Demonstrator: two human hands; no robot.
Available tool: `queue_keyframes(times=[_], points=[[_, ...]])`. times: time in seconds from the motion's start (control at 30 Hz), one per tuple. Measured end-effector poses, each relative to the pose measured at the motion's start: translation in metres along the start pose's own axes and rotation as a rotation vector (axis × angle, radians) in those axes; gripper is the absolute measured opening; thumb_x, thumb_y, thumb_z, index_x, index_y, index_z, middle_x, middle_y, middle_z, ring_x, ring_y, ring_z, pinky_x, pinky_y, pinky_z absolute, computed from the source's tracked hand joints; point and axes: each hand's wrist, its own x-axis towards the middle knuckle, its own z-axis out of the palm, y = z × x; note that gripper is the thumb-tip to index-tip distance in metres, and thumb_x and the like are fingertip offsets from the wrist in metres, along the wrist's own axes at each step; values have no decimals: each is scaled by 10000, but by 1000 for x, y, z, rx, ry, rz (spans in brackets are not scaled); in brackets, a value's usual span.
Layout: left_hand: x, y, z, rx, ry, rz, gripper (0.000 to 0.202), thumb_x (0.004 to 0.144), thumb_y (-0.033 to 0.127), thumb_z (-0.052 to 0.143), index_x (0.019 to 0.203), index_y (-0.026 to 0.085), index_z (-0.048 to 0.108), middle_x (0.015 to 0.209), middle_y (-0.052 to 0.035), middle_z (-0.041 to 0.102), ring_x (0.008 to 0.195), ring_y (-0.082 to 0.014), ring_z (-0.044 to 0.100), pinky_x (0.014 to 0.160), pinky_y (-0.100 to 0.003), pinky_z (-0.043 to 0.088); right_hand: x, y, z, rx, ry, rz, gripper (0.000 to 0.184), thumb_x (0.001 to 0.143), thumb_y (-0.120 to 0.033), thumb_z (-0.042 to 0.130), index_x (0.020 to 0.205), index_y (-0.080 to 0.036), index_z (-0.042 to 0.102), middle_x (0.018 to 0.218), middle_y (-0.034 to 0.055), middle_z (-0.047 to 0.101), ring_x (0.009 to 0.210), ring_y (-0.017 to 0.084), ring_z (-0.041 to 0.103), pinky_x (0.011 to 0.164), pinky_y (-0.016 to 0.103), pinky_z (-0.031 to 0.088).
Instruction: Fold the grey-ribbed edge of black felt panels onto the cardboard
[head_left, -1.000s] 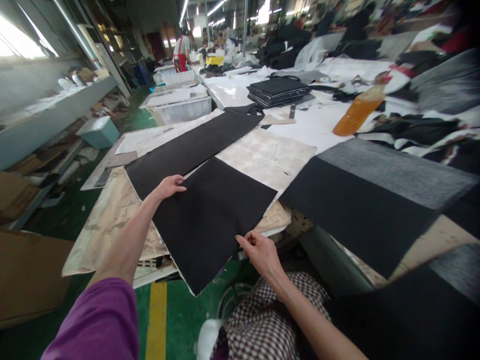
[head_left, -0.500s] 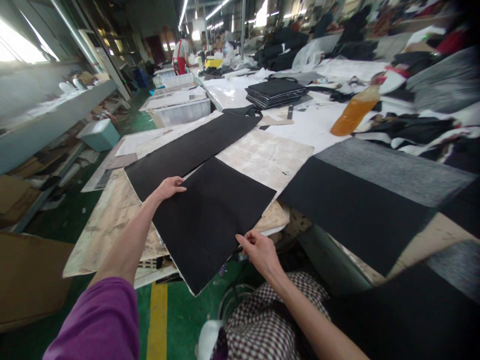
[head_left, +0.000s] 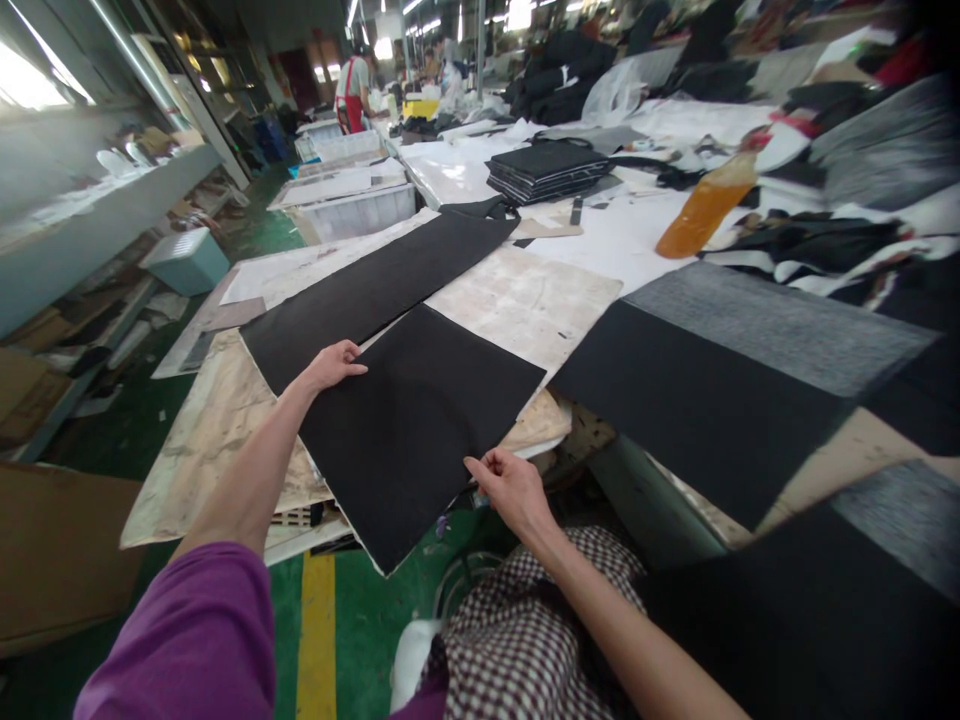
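A black rectangular sheet (head_left: 427,400), fabric or thin board with a pale cut edge, lies across the table edge, its near corner out over the floor. My left hand (head_left: 330,366) grips its left edge, thumb on top and fingers partly hidden. On the near right edge, my right hand (head_left: 510,490) pinches the sheet between thumb and fingers. Beyond it a longer black strip (head_left: 375,285) lies flat on the worn pale board (head_left: 217,430). To the right rests another black panel (head_left: 697,400) with a grey band (head_left: 780,320).
Behind are a stack of black pieces (head_left: 551,168) and a bottle of amber liquid (head_left: 705,212), leaning. Plastic bins (head_left: 360,212) stand far left of the table. A cardboard box (head_left: 64,555) is at lower left. A person in a red apron (head_left: 351,95) stands in the distance.
Both hands stay on the black sheet in the same places. The whole view has shifted slightly, so everything sits a little higher and further left.
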Motion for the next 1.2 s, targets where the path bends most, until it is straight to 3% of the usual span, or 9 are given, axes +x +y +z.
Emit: queue_keyframes(times=[0.13,0.23,0.33,0.43,0.6,0.7,0.83,1.0,1.2], points=[[-5,11,-4,151,12,-31,456,675,437,755,1033,197,605,887,-26,640,839,-213,598,850,-363,454,2,-5,-3,-153,28,-25,360,848,-511,597,625,-228,577,594,-10,632,602,169,583,556,260,304],[-16,38,-13,270,62,-36,556,662,428,775,1120,183,576,1079,-107,618,1050,-323,556,972,-498,378,0,-11,-16,-258,17,-38,403,847,-555,613,615,-228,581,582,3,615,611,179,573,552,265,270],[-33,90,-14,500,166,39,686,719,426,722,1303,168,471,1290,-187,515,1229,-418,423,1026,-611,274,-14,-11,-49,-251,44,-103,472,909,-591,530,624,-221,597,595,6,615,591,160,556,557,261,270],[-48,160,7,633,199,265,571,907,478,462,1421,264,335,1384,-114,470,1290,-346,386,1061,-565,285,-41,5,-101,-178,126,-149,462,969,-530,472,655,-213,595,605,-15,614,563,127,538,566,240,298],[-71,292,113,148,-250,792,330,908,566,439,1218,473,504,1247,85,587,1201,-213,522,1064,-406,396,-108,83,-208,-143,382,-36,298,985,-421,497,799,-221,617,687,-37,647,632,116,579,623,215,383],[-106,378,198,-80,-477,1005,244,912,468,504,1130,429,606,1171,35,634,1109,-222,578,989,-381,472,-164,145,-267,-256,597,52,228,997,-365,471,905,-227,627,830,-12,675,763,137,618,723,242,439],[-160,485,302,-192,-618,1245,204,928,368,533,1083,326,659,1128,-38,639,1070,-231,572,955,-384,477,-232,220,-322,-499,819,156,211,990,-311,453,1062,-229,634,1049,59,656,1004,207,603,915,343,468],[-211,579,393,-187,-588,1385,201,929,314,571,1108,269,650,1118,-57,615,1064,-233,538,940,-406,440,-277,275,-350,-694,875,231,294,965,-301,496,1221,-211,608,1188,125,587,1118,282,545,991,474,462],[-238,617,429,-89,-413,1413,114,912,302,607,1002,278,673,1050,-57,611,1042,-250,511,964,-469,355,-288,289,-347,-690,876,258,346,973,-305,508,1306,-229,565,1247,121,561,1136,290,518,971,486,468]])
